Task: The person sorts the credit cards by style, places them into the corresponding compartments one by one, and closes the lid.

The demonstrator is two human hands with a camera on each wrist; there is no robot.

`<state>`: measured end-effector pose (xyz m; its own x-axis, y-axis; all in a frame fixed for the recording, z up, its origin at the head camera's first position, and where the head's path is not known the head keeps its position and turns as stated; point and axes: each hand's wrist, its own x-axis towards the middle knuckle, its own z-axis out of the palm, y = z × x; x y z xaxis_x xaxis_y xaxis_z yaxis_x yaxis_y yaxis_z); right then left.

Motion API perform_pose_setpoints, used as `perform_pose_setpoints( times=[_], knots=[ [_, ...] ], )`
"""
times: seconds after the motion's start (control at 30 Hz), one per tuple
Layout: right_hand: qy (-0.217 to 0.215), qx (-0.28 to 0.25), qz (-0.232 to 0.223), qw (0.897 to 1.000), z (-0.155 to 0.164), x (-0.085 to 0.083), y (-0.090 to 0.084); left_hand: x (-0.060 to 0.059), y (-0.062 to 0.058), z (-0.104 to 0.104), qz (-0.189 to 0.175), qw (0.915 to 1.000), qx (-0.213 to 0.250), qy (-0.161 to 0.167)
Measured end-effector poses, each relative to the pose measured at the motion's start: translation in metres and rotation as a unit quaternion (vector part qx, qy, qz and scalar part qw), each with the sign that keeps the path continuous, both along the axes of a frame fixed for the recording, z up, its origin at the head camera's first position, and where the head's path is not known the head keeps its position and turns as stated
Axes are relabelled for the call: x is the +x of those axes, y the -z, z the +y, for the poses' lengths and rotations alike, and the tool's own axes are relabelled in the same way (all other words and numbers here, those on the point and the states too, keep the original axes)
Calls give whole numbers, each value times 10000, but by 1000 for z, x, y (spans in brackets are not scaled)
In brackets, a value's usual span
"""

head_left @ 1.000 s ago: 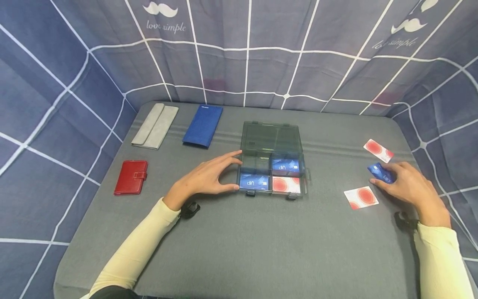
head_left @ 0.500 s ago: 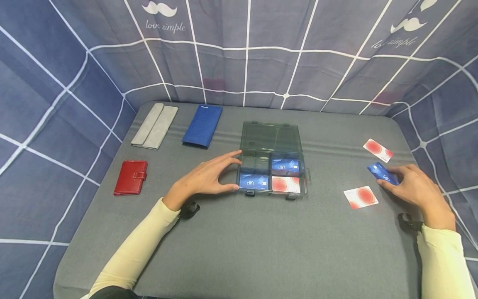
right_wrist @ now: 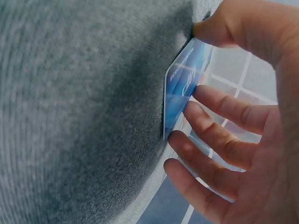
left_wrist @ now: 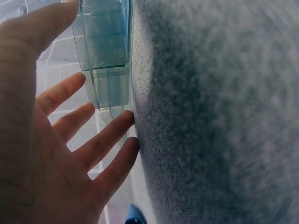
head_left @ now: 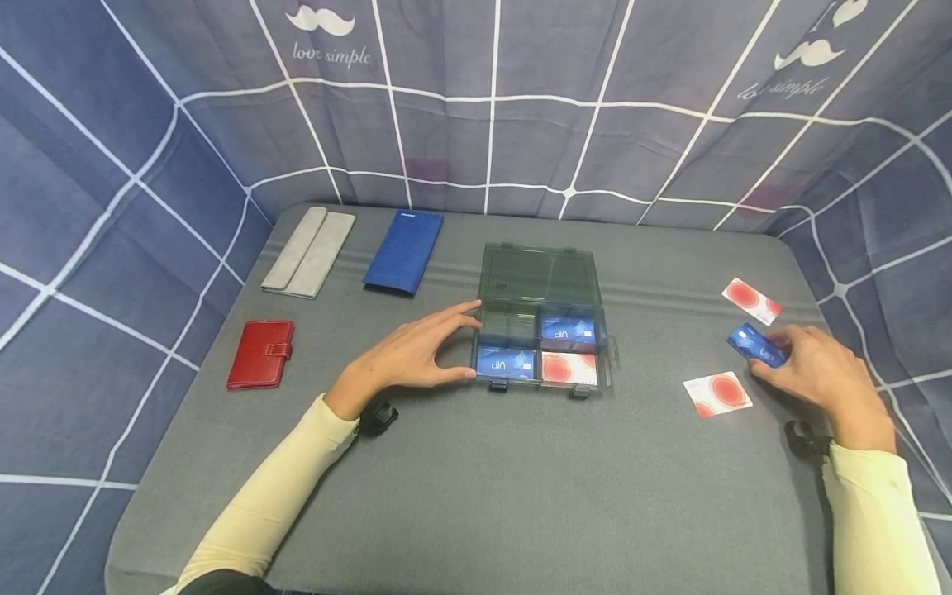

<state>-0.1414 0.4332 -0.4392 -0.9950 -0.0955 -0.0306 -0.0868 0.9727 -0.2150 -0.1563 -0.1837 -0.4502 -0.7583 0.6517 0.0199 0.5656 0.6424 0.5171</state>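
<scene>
Grey counter [head_left: 476, 496], checked blue cloth behind. Our right hand [head_left: 818, 372] pinches a blue card [head_left: 756, 345] at 3 o'clock, thumb above, fingers [right_wrist: 219, 140] beneath its tilted edge. Best lifted level, grip kept firm. Left hand [head_left: 409, 355], fingers relaxed and spread, steadies the clear box [head_left: 540, 318] centre.

Both arms wear long, close-fitting sleeves of pale cream-yellow cloth, the left sleeve [head_left: 260, 496] and the right sleeve [head_left: 870, 521] ending at the wrists. A small black camera mount sits under each wrist [head_left: 378, 417]. The hands are bare.
</scene>
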Motion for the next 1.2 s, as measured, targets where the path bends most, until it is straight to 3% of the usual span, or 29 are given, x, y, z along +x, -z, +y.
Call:
perform_pose_setpoints(
  times=[0.27, 0.5, 1.2],
  knots=[
    [-22, 76, 107, 9999, -9, -1, -2, 0, 0, 0, -18, 10000, 6, 1],
    [-216, 78, 471, 9986, -26, -6, -13, 0, -1, 0, -65, 10000, -16, -17],
    [-1400, -111, 1379, 9804, -136, -38, -53, -1, -1, 0, -57, 10000, -4, -12]
  ],
)
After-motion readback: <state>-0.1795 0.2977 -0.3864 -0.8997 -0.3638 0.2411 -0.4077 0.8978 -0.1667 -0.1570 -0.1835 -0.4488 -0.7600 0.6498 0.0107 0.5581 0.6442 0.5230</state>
